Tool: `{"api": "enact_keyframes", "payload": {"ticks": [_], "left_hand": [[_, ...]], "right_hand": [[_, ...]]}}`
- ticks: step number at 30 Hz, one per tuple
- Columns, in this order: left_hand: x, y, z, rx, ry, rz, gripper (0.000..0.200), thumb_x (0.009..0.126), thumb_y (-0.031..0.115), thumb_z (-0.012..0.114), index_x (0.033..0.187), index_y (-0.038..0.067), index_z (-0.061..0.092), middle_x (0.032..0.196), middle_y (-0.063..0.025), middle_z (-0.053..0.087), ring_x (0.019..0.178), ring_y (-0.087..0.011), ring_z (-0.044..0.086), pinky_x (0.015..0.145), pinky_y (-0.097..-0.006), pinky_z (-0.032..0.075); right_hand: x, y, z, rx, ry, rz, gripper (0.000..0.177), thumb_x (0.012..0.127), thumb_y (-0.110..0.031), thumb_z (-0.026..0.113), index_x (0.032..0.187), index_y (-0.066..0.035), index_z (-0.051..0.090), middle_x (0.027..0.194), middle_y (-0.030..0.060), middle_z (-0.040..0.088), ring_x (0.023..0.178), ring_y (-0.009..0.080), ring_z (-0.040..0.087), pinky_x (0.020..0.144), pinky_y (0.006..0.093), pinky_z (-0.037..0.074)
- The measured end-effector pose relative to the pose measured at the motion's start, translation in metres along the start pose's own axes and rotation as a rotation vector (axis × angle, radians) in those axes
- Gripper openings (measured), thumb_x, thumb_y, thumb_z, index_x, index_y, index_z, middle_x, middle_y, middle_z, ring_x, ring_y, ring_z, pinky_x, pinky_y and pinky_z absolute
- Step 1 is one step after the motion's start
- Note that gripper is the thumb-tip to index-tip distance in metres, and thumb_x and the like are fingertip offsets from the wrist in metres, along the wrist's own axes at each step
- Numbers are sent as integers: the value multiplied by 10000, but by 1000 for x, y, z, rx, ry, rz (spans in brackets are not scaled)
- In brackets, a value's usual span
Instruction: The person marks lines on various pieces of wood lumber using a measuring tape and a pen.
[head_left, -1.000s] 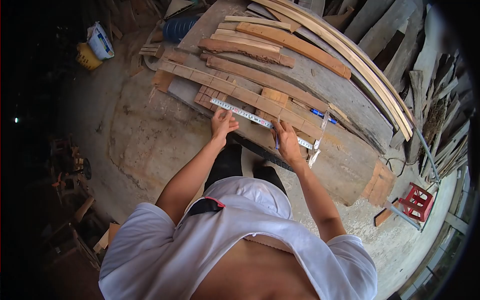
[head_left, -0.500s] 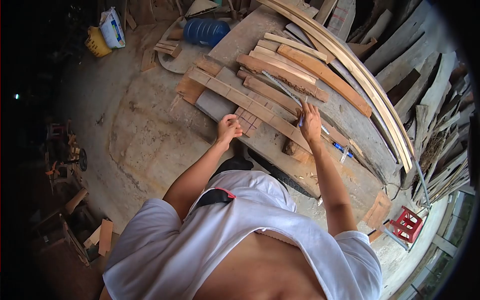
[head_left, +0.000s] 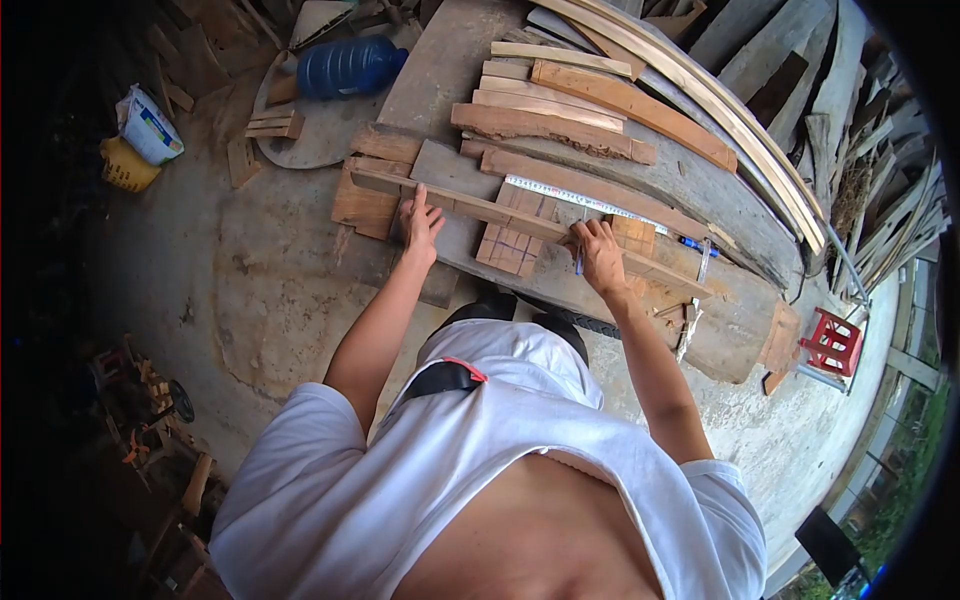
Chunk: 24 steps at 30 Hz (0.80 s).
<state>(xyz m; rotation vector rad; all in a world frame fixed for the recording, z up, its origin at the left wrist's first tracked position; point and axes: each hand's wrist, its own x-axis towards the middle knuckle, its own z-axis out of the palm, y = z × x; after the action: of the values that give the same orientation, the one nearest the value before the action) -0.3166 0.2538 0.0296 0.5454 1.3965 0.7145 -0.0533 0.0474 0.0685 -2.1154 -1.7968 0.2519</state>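
A long narrow wooden strip (head_left: 480, 208) lies across the bench in front of me, turned partly on its edge. My left hand (head_left: 421, 232) grips it near its left end, index finger stretched over the top. Right of its middle, my right hand (head_left: 600, 260) closes on the same strip, and a slim blue pen (head_left: 579, 264) sticks out below those fingers. Just beyond the strip, a white measuring rule (head_left: 570, 198) rests along a brown plank (head_left: 600, 192). Under the strip is a wooden block (head_left: 512, 248) marked with dark lines.
Several wood pieces (head_left: 550, 130) lie farther back on the bench (head_left: 440, 80). A blue marker (head_left: 692, 243) is at right. A blue water jug (head_left: 350, 67) stands beyond the left end. A red stool (head_left: 832, 342) is on the floor at right; rough boards (head_left: 850, 90) lean behind.
My right hand has left the measuring rule, which now lies on the plank, and holds the strip. My left hand moved left onto the strip. The strip has turned partly onto its edge.
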Motion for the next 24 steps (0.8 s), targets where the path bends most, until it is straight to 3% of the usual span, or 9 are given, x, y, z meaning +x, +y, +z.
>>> {"api": "enact_keyframes", "payload": {"ticks": [3,11,15,17,18,24], "left_hand": [[2,8,-3,-65,-179,-29,871,859,521,719,1450,28,312,1395,-221,394,1245,-350,509,1030,-459,492],[1,11,-7,-101,-302,-49,709,928,475,646,1397,11,388,1295,-188,504,1210,-314,534,1039,-458,496],[0,1,-11,-185,-225,-90,585,940,410,647,1344,35,452,1197,-132,570,1140,-273,573,1000,-439,524],[-2,-11,-17,-27,-270,-56,467,941,343,661,1288,69,514,1133,-101,595,1069,-246,603,954,-433,548],[-22,-9,-11,-37,-184,-53,298,978,267,613,1220,99,575,1065,-67,628,958,-207,643,856,-397,585],[-81,-42,-35,-19,-156,-24,293,973,226,622,1229,101,554,1075,-77,607,977,-223,629,877,-412,579]], "right_hand": [[-12,-11,-6,-31,0,61,218,828,-141,670,1035,-90,625,903,99,567,896,308,544,788,401,491],[-25,-23,-1,35,58,157,244,846,-90,558,1076,-94,637,896,117,579,898,319,579,770,412,502],[-9,4,-12,126,4,81,288,843,-79,486,1094,-57,627,906,158,591,923,376,594,795,449,499],[4,17,-27,226,-84,76,314,833,-81,505,1124,-37,614,927,189,618,933,409,606,809,461,500],[8,29,-30,236,-66,8,315,850,-85,517,1147,-30,606,995,223,641,943,439,619,816,478,503],[32,72,-25,266,-244,132,333,868,-109,548,1182,-53,643,1080,232,668,1021,429,635,864,453,516]]}}
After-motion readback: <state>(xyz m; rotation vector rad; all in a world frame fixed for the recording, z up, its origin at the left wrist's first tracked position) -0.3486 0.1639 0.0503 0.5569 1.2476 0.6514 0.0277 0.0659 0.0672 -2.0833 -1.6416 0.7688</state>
